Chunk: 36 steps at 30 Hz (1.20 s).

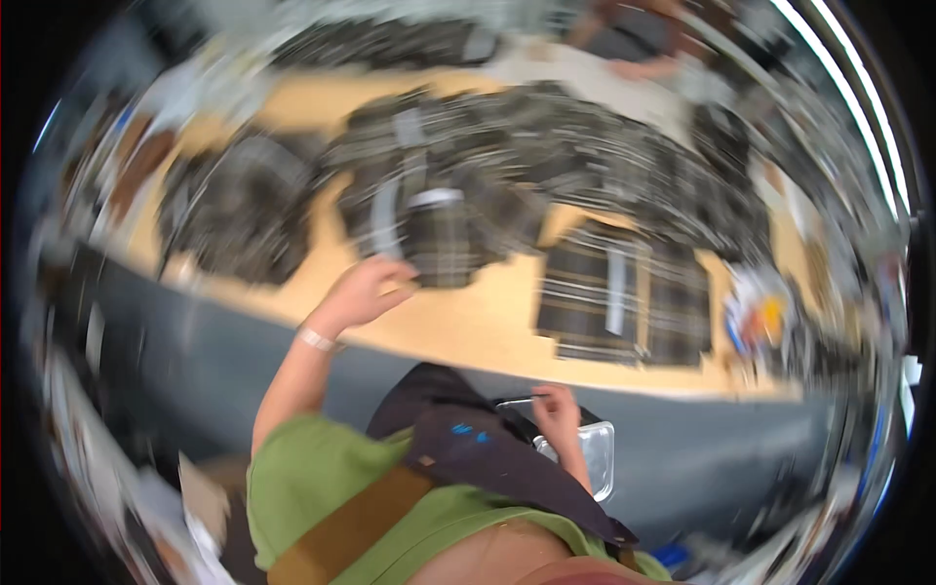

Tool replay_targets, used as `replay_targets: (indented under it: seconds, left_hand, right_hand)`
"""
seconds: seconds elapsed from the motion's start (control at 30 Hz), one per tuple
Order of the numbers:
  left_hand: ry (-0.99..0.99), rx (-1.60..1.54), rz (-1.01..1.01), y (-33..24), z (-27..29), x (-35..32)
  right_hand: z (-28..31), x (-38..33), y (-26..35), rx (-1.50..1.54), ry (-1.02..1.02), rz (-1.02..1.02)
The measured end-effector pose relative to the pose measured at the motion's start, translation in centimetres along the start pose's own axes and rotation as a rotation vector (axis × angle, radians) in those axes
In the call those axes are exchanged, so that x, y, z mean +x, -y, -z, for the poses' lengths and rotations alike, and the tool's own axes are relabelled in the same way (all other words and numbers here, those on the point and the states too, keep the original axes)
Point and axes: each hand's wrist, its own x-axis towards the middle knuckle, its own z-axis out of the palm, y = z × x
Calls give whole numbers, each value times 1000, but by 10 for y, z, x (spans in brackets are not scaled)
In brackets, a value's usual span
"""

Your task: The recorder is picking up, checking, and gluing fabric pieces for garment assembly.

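My left hand (pixel 363 292) hovers over the near edge of the wooden table (pixel 468 317), thumb and fingers apart with nothing visible in them. Just beyond its fingertips lies a dark plaid fabric piece (pixel 444 244) with a pale strip. Down near my dark apron (pixel 468 444), my right hand (pixel 558 414) has its fingers curled together beside a thin dark edge; what they hold is blurred. Behind that wrist a clear plastic tray (pixel 602 458) shows. Right of centre, a flat plaid panel (pixel 673 302) with a light strip rests on the table.
A long heap of plaid fabric (pixel 585 146) runs across the table, with another crumpled pile (pixel 244 205) at the left. Colourful packaging (pixel 765 317) sits at the right end. Across the table, another person's arm (pixel 648 68) reaches in. Motion blur smears much of the surroundings.
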Motion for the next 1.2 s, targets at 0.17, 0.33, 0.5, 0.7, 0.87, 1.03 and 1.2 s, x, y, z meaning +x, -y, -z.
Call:
replay_targets:
  seconds: [0.17, 0.33, 0.5, 0.7, 0.87, 1.03, 1.2]
  left_hand:
    - [-198, 6, 405, 24, 7, -102]
    - [-320, -60, 570, 46, 24, -157]
    - [-380, -110, 646, 88, 74, -196]
    - [-539, -110, 745, 171, 174, -253]
    - [-571, -111, 788, 269, 267, -270]
    - [-641, -165, 770, 351, 344, -271]
    - [-589, -7, 788, 414, 436, -258]
  right_hand:
    - [-3, 32, 0, 23, 279, 11]
    - [-38, 72, 37, -27, 425, 96]
    - [-100, 97, 95, -70, 486, 179]
    - [-207, 128, 145, -29, 495, 183]
    - [-296, 161, 187, 131, 436, 143]
    - [-313, 207, 274, 110, 299, 282]
    - [-357, 266, 361, 197, 216, 458]
